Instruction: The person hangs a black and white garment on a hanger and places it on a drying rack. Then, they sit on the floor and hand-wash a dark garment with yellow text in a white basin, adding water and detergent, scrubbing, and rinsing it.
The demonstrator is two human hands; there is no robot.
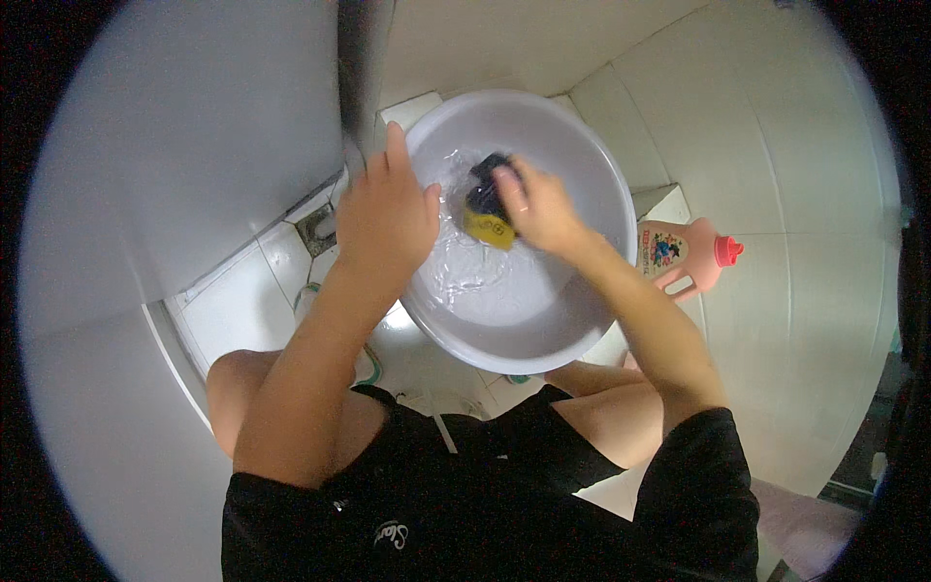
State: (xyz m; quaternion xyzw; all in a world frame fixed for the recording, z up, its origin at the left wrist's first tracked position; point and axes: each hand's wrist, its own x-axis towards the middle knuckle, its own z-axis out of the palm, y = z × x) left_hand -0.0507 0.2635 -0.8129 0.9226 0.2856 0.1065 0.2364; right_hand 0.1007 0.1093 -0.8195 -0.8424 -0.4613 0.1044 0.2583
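A large pale plastic basin [574, 320] stands before me with shallow, rippling water [473, 284] in it. Over its left rim is my left hand [389, 214], back upward, index finger and thumb spread apart. I see nothing held in it, and whether it touches the rim cannot be told. Inside the basin, my right hand [544, 207] grips a wet cloth item [489, 227], dark with a yellow end that bears a printed mark. The cloth looks like a sock or small garment, and its upper part is blurred and partly covered by my fingers.
To the basin's right is a pink detergent jug [694, 251] with a red cap, partly behind the rim. A tiled wall [734, 160] rises on the right. At left stand a grey panel [218, 145] and a floor drain [317, 229] in white floor tiles [240, 305].
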